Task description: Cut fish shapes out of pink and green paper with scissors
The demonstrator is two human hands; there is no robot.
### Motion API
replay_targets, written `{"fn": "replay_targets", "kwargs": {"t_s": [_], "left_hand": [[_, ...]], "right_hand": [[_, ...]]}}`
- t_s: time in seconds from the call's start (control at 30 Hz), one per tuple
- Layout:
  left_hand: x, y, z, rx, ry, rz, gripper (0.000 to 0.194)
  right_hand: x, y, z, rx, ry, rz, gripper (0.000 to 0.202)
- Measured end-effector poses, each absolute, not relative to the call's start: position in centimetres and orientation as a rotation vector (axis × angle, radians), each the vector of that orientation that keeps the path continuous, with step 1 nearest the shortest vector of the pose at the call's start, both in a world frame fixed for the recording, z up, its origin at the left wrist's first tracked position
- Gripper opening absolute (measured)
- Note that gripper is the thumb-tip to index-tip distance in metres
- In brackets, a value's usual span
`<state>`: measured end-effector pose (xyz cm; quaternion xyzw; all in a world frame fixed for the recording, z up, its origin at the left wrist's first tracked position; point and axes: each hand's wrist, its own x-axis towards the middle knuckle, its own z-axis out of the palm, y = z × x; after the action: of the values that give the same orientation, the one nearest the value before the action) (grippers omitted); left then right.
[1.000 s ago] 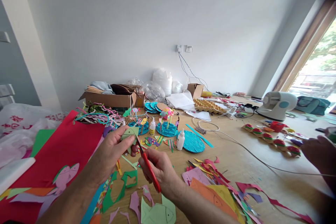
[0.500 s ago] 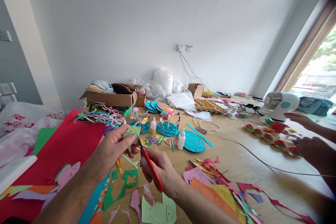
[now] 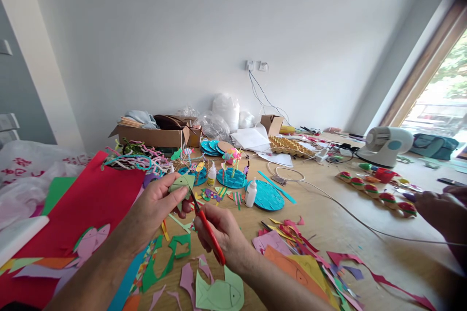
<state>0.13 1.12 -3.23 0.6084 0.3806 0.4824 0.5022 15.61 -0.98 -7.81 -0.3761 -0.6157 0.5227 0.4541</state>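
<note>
Between the thumb and fingers of my left hand [image 3: 164, 199] is a piece of light green paper [image 3: 187, 181] with a fish drawn on it. My right hand [image 3: 222, 233] grips red-handled scissors [image 3: 211, 235], whose dark blades meet the edge of that paper. Part of the paper is hidden behind my left fingers. Below my hands lies another light green paper [image 3: 221, 294] with a fish outline. Green paper offcuts [image 3: 180, 245] are scattered left of it. Just beyond my hands are paper fish cutouts [image 3: 215, 194].
White glue bottles [image 3: 251, 194] stand near a blue disc [image 3: 270, 196]. Red sheets [image 3: 91, 204] lie at left, coloured scraps [image 3: 302, 257] at right. A white cable [image 3: 339, 209] crosses the table. Another person's hands [image 3: 438, 204] are beside a painted egg-carton strip [image 3: 375, 190].
The other person's farther hand has drawn back from near the fan towards the right edge. My hands, the scissors and the green paper hold almost the same position; the view shifts slightly.
</note>
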Motion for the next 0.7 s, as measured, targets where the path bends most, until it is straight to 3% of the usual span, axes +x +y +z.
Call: {"fn": "replay_targets", "kwargs": {"t_s": [0.7], "left_hand": [[-0.38,1.12,-2.90,1.524,0.938,1.105,0.023]], "right_hand": [[15.75,-0.87,-8.06,-0.937,-1.571,1.196,0.042]]}}
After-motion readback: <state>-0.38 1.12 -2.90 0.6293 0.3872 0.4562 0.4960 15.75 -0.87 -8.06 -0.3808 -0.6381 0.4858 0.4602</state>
